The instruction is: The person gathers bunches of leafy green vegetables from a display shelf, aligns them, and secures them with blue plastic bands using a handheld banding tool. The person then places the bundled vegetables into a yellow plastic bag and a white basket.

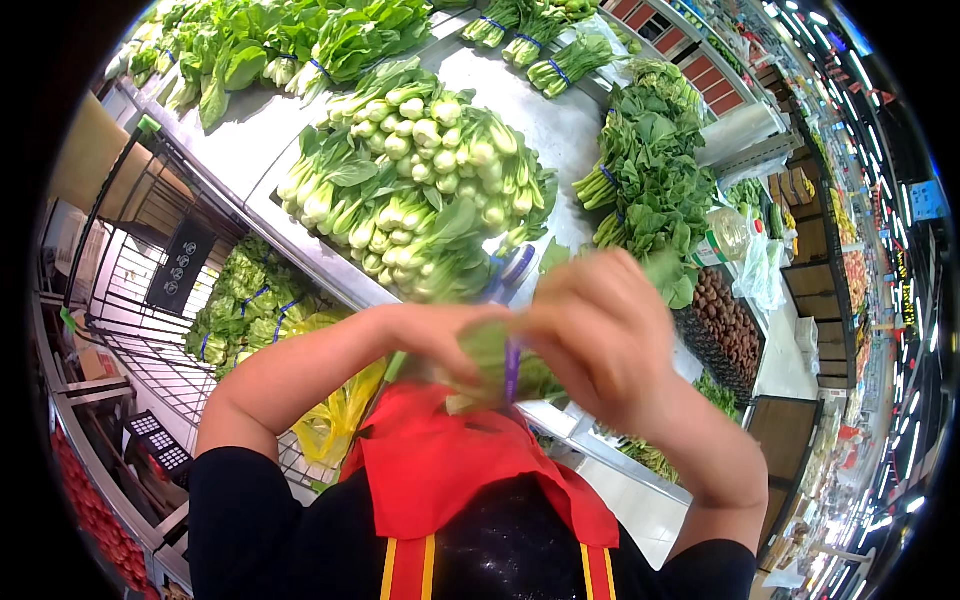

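Close in front of my red apron [442,465], my left hand [442,337] grips a bunch of leafy greens [487,360]. A purple tape band [512,371] runs across the bunch. My right hand [607,330] is curled, its fingertips at the bunch beside the band. Motion blur hides whether those fingers pinch the tape or the greens. Just beyond my hands, a roll of purple tape [517,266] sits on the metal display counter [559,127]. Behind the roll lies a large pile of bok choy [420,172], white stem ends showing.
To my left stands a wire shopping cart [142,330] with banded greens [247,300] and a yellow plastic bag [330,420]. More banded greens [652,165] lie to the right, near an oil bottle [724,236] and a crate of brown produce [724,322]. Leafy bunches [300,45] line the far left.
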{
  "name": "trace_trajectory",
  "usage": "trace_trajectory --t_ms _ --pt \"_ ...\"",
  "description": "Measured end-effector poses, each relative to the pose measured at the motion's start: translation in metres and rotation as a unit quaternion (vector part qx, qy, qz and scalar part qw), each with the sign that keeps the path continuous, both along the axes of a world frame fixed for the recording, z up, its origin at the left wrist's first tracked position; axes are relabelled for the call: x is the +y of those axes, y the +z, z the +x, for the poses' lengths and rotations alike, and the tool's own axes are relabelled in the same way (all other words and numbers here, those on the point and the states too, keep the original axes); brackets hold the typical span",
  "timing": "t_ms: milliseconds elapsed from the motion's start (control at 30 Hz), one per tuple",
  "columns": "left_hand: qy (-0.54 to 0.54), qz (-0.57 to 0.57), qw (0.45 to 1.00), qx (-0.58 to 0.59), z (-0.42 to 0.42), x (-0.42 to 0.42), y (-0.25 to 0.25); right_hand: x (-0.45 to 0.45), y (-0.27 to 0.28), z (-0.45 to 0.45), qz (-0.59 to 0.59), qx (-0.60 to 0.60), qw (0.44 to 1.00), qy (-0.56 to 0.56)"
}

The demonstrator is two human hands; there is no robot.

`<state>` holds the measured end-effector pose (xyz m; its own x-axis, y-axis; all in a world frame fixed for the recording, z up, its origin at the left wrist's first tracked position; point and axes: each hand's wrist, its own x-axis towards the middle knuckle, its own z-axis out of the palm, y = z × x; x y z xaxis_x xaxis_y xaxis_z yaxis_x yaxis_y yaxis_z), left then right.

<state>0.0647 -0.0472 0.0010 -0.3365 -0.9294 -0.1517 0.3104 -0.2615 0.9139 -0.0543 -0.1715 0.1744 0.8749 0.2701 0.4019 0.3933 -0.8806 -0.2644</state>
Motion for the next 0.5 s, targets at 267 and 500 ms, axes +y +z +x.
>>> trace_trajectory --t_ms 267,500 --pt "0.078 0.030 0.985 -0.150 -0.047 0.030 0.012 -0.035 -0.170 -0.013 0.327 0.346 0.862 -0.172" --pt "0.166 0.064 0.950 -0.257 -0.081 0.050 0.018 -0.037 -0.200 -0.039 0.330 0.531 0.762 -0.168"
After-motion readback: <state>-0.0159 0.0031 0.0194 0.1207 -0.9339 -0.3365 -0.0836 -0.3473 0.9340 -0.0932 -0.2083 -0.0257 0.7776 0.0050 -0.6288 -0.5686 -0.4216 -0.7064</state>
